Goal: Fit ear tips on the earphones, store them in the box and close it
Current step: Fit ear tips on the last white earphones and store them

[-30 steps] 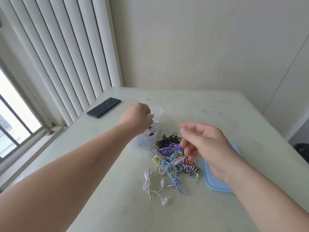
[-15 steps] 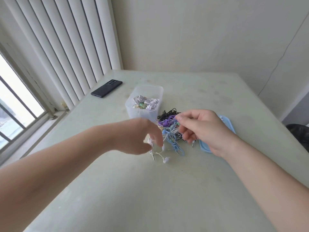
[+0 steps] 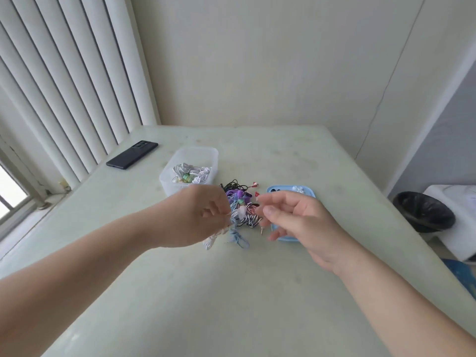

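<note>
Your left grip pinches the white earphones, whose cord hangs toward the desk. Your right grip, fingers loosely parted and apparently empty, lies rightward, nearer the ear tips on the blue lid. The box stands beyond.

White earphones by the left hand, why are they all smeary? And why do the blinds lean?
Head view: the white earphones are motion-blurred where the left hand pinches them; head view: the wide-angle lens splays the blinds outward.

Left hand curled, seemingly pinching white earphones, right hand loosely open
</note>
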A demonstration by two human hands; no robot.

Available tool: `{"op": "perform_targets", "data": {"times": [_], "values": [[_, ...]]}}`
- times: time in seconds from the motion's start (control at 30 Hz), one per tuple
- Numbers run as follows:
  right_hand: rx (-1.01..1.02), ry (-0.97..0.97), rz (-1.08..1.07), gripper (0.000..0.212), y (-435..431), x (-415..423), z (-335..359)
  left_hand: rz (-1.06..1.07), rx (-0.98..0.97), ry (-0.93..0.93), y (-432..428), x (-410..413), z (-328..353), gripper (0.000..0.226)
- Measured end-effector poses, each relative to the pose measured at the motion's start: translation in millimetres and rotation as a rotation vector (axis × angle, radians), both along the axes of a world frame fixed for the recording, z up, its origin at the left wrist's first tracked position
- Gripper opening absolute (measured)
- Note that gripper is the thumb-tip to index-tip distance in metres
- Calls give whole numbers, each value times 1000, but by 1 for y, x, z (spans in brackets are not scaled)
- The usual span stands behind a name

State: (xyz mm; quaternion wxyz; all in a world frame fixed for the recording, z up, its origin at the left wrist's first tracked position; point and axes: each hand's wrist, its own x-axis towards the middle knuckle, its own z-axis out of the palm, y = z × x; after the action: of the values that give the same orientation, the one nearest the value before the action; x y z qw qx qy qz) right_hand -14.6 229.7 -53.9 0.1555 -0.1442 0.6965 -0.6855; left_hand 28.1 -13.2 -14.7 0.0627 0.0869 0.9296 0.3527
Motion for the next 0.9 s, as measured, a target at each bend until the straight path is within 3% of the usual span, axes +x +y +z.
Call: {"op": "perform_targets", "data": {"times": [0.1, 0.2, 0.4, 0.53, 0.63, 0.8, 0.9], "values": [[-102, -6, 82, 36, 13, -5, -1, 42, 290, -84, 33, -4, 0, 21], [-123, -3, 46, 31, 23, -16, -3, 93, 553, -137, 63, -14, -12, 32], [-256, -93, -52, 22, 37, -34, -13, 123, 877, -200, 95, -39, -35, 54], [-285, -79, -50, 24, 42, -40, -13, 147, 1125, -257, 102, -52, -41, 38], [-307, -104, -138, 26, 43, -40, -15, 100, 1108, -195, 110, -54, -54, 21], [-289, -167, -182, 29, 45, -42, -19, 207, 902, -25, 114, -47, -66, 24], [-269, -144, -153, 29, 42, -37, -18, 207, 842, 14, 110, -42, -64, 15]]}}
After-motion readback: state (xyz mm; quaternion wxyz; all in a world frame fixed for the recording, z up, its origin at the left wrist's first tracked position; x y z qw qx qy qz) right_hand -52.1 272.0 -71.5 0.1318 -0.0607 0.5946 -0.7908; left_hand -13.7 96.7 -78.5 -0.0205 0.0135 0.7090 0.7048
